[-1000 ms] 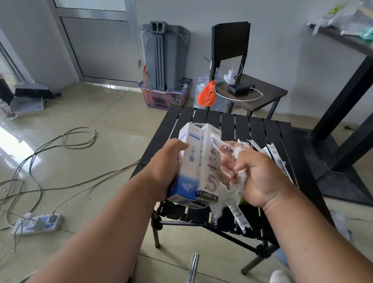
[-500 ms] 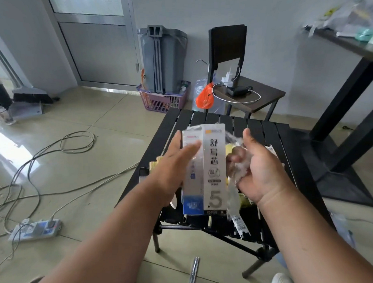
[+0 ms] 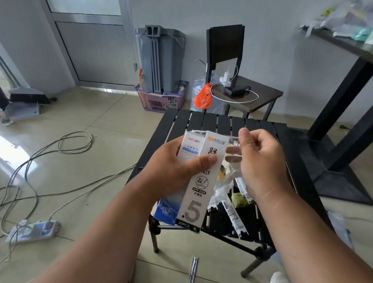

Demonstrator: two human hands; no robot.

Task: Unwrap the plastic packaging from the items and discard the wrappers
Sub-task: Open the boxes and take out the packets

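The two boxes (image 3: 195, 175), clamped in the left hand (image 3: 172, 173) above the bench (image 3: 201, 121), have turned upright. The right hand (image 3: 260, 160) has pulled the wrapper (image 3: 230, 161) sideways, pinched; it looks nearly off.

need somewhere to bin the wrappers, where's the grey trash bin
The grey trash bin stands against the far wall, left of the black chair, behind the purple basket.

The left hand (image 3: 178, 169) hides the boxes' (image 3: 195, 179) middle; far shelf clutter (image 3: 350, 15) is blurred.
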